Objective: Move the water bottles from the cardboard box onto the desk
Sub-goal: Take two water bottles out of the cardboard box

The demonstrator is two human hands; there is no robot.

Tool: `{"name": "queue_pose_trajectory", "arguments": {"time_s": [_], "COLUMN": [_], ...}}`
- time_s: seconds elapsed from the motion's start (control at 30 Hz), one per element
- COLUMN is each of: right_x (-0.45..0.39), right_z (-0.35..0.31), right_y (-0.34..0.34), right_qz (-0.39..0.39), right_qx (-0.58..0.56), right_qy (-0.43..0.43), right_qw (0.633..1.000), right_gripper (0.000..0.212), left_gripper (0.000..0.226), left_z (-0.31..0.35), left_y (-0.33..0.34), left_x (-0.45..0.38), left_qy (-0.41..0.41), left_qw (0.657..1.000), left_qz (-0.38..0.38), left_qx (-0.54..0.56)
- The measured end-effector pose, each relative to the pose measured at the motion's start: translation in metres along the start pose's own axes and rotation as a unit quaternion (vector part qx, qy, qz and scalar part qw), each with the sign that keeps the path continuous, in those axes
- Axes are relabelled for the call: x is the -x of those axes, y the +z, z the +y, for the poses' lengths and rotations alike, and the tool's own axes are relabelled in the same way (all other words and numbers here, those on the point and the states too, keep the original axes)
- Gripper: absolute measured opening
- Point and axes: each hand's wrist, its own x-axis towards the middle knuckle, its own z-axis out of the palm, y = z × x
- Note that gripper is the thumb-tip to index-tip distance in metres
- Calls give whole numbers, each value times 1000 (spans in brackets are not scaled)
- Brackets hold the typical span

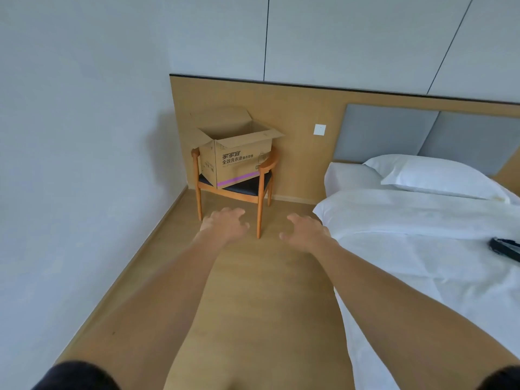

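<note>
Now both my arms stretch straight ahead over the wooden floor (pixel 253 277), my left hand (pixel 225 225) palm down with fingers spread and loosely bent, holding nothing. Beyond it the cardboard box (pixel 235 157) sits flaps-open on a wooden chair (pixel 260 192), printed 家家宜 全效洗衣液; its inside is hidden, so I cannot see bottles. My right hand (pixel 305 230) hovers likewise, empty, beside the white bed (pixel 422 235).
</note>
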Motion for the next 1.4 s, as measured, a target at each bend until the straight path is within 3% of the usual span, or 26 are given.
{"name": "queue_pose_trajectory", "arguments": {"time_s": [0.53, 0.97, 1.17, 1.4], "right_x": [-242, -493, -603, -697], "right_z": [-4, 53, 86, 90], "right_y": [-52, -97, -142, -155], "right_qz": [28, 14, 3, -9], "right_qx": [-4, -27, -23, -30], "right_qy": [72, 34, 23, -5], "right_qw": [997, 999, 999, 999], "right_gripper": [67, 62, 49, 54], "left_gripper": [50, 35, 52, 43], "left_z": [-1, 41, 82, 83], "left_y": [-36, -53, -73, -79], "left_x": [-283, -526, -628, -714], "left_qy": [87, 47, 33, 10], "left_qw": [995, 998, 998, 999], "left_qz": [-23, -1, 14, 25], "left_qx": [32, 37, 44, 41]}}
